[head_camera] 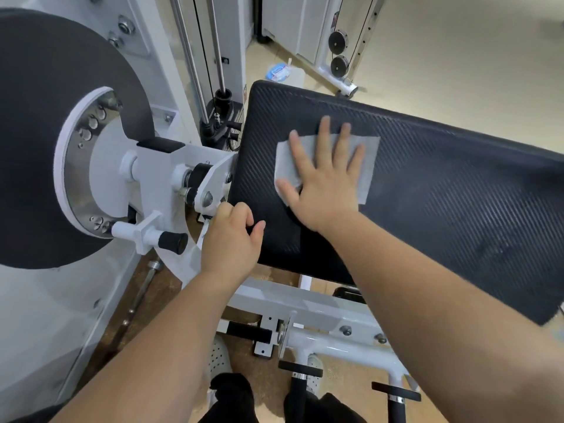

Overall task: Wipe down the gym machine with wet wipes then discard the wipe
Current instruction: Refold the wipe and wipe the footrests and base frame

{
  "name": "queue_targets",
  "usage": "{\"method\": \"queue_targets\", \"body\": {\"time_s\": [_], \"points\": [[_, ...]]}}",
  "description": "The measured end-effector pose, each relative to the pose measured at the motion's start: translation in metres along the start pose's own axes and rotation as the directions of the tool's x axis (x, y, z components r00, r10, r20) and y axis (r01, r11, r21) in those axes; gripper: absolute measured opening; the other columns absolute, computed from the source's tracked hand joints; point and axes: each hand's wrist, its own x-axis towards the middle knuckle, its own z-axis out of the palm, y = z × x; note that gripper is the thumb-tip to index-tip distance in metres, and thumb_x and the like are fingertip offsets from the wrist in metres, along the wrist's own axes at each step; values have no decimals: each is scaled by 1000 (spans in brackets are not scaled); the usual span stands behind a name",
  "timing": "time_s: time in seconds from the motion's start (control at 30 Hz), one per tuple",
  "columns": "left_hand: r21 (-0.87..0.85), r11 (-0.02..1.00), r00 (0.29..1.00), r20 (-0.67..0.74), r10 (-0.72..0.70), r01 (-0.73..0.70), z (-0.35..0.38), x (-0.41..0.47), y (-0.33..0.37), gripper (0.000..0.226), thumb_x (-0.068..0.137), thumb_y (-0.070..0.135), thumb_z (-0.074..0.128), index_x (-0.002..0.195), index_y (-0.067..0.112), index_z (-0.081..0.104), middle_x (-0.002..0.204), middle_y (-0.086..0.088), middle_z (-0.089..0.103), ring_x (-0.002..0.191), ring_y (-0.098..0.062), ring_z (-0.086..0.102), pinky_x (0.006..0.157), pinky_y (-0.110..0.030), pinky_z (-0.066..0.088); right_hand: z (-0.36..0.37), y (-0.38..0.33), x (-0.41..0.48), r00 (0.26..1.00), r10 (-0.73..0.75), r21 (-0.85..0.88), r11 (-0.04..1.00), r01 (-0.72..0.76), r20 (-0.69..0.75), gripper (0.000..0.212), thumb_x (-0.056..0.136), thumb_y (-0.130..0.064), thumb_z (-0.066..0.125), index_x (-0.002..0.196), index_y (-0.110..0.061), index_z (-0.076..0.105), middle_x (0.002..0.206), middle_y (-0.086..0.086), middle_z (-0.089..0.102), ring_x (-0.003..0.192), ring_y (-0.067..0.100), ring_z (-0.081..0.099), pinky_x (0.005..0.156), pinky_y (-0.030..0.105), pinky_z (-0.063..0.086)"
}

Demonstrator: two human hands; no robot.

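A white wet wipe [366, 160] lies flat on the black textured pad [442, 193] of the gym machine. My right hand [323, 184] presses on the wipe with fingers spread and straight. My left hand [229, 236] has its fingers curled over the pad's near left edge, beside the white pivot bracket [210, 175]. The wipe's middle is hidden under my right palm.
A large black and white cam wheel [61, 132] stands at the left. A pull pin with a black knob [172, 241] sticks out below it. A blue wipes pack [277, 71] lies on the floor behind the pad. White frame tubes and black handles [300, 374] are below.
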Motion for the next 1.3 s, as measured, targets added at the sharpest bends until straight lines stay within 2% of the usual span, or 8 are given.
{"method": "queue_targets", "body": {"time_s": [0.13,0.43,0.6,0.73,0.87,0.97,1.1,1.3], "points": [[21,1000,1000,2,18,-18,1,1,0,23,94,30,65,87,19,45,93,1,41,76,-22,45,64,-35,38,45,-15,-102,992,-102,25,995,101,70,77,97,-74,31,163,-42,7,171,16,-10,154,48,-15,119,73,3],[277,948,986,-14,168,-158,2,-9,4,18,97,27,60,93,15,48,92,-4,43,78,-22,44,61,-37,44,3,52,-37,933,359,110,926,-361,36,90,88,-88,16,161,-42,-11,166,21,-26,150,50,-26,117,74,-8],[403,876,958,4,286,-264,-3,-13,13,23,89,25,67,107,13,59,105,-8,52,89,-28,51,71,-44,49,1,41,-23,999,1,44,999,1,-39,73,99,-72,12,163,-38,2,171,10,-13,155,43,-18,120,69,-8],[391,859,932,-5,362,-331,0,-7,36,43,87,28,70,126,12,58,135,-15,51,121,-37,50,96,-52,48,44,40,-109,956,-294,14,956,294,2,57,107,-55,21,162,-39,22,172,6,10,157,42,2,122,67,5],[398,855,943,146,300,-334,10,-1,63,67,91,42,63,151,24,40,161,-14,26,147,-41,25,115,-60,32,59,79,-153,991,-132,33,991,133,-32,57,106,-52,34,160,-40,26,171,9,14,155,46,9,119,69,15],[432,850,949,227,220,-301,20,-3,72,76,95,50,55,160,29,20,169,-11,1,153,-42,2,122,-60,19,38,103,-115,995,94,25,995,-93,-37,76,97,-68,37,163,-35,16,171,16,-1,155,48,-4,121,69,1],[456,838,950,227,216,-300,21,-5,71,76,96,46,55,160,29,18,169,-11,-1,154,-42,0,121,-61,22,2,109,-42,954,289,88,955,-283,-75,96,88,-84,31,164,-33,2,168,24,-12,153,50,-13,119,69,-5],[471,844,966,126,224,-257,24,-9,72,69,94,39,59,156,29,32,166,-15,14,152,-41,16,119,-64,22,18,82,-71,999,20,10,1000,-19,-43,89,94,-81,23,164,-32,0,169,20,-17,154,46,-18,121,69,-1]]}}
